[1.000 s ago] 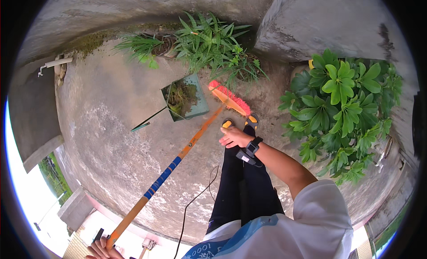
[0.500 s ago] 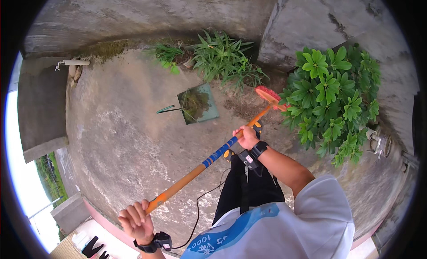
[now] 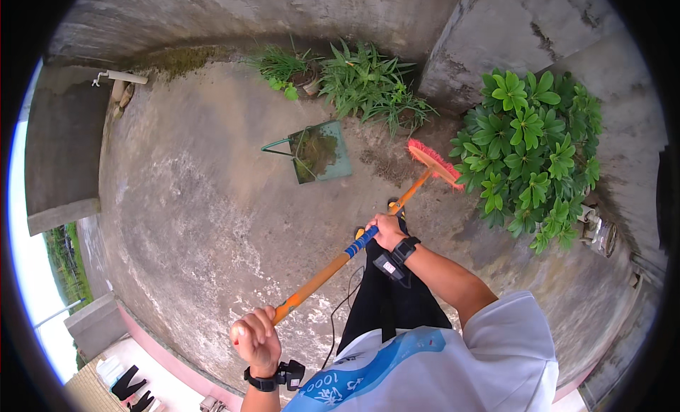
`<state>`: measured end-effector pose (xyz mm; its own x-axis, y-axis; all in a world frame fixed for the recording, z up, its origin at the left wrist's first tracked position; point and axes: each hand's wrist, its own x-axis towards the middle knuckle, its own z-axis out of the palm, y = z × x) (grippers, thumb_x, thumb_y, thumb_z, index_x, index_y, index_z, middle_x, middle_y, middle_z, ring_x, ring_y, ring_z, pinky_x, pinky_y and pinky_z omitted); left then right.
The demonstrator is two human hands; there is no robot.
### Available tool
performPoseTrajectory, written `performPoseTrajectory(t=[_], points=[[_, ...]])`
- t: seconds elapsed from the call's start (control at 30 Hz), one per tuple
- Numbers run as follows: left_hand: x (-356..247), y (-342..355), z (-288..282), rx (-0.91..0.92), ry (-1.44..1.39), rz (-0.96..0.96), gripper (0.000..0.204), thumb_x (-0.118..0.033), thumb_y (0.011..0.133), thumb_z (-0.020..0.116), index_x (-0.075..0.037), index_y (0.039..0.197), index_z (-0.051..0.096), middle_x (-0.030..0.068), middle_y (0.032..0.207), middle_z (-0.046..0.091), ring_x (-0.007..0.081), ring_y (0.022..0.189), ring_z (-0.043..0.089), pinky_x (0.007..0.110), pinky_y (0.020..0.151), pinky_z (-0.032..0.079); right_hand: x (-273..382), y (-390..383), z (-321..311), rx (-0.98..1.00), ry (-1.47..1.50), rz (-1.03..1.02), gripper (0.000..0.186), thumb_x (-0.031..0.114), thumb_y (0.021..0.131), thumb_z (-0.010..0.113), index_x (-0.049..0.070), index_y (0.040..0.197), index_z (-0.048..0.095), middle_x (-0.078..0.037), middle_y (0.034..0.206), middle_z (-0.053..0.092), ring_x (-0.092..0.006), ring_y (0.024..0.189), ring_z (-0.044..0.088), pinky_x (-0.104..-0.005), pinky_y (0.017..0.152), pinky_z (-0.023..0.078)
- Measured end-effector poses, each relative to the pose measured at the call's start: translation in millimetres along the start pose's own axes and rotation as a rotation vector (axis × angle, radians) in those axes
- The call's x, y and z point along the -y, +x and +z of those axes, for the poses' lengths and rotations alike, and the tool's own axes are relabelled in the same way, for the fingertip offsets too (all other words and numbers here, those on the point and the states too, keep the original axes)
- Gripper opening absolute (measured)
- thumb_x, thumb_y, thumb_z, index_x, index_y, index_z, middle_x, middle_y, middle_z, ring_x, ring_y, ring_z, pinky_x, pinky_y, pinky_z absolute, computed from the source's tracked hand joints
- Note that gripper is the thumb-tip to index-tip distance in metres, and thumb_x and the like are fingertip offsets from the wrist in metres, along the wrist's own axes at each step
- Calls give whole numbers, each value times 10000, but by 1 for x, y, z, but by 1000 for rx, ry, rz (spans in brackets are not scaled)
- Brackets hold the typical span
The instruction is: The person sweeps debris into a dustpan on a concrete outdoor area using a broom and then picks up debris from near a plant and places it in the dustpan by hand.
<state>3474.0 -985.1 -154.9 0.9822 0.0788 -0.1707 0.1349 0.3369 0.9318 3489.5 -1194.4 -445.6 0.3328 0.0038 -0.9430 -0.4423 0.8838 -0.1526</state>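
A long-handled broom with a red bristle head slants from lower left to upper right in front of me. My left hand is closed round the upper end of its orange handle. Farther down, just past the blue bands, my right hand grips the same handle. The bristles rest on the concrete beside a leafy bush, near a patch of dark dirt. To the left of the broom head lies a green dustpan, with a heap of dirt and plant bits in it and its thin handle pointing left.
Spiky potted plants stand along the far wall. A large green bush fills the right side, with a metal object beside it. A white tap pipe juts from the left wall. A thin black cable hangs near my legs.
Both hands have shifted with the broom; the left has come up and to the right. The broom head shows more fully beside the bush. The view has turned slightly.
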Motion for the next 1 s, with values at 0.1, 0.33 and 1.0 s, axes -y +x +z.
performPoseTrajectory(t=[0.1,0.33,1.0], points=[[11,9,2,66,-32,9,351,-199,842,397,-140,516,282,-26,447,277,98,460,306,298,620,304,21,4,-4,-40,10,-156,137,-6,748,383,49,622,380,-60,542,378,-172,467,400,-319,466,389],[82,24,54,60,25,9,331,-116,817,423,-103,509,300,1,472,313,136,482,343,339,620,323,64,103,-47,-36,-194,-100,27,43,773,398,18,781,401,-103,616,424,-205,532,455,-352,498,444],[2,69,52,281,31,58,273,-123,753,460,-132,525,310,-37,426,348,92,383,321,277,500,280,48,11,-8,70,71,62,110,55,754,455,36,818,367,-87,672,453,-241,589,555,-360,461,486]])
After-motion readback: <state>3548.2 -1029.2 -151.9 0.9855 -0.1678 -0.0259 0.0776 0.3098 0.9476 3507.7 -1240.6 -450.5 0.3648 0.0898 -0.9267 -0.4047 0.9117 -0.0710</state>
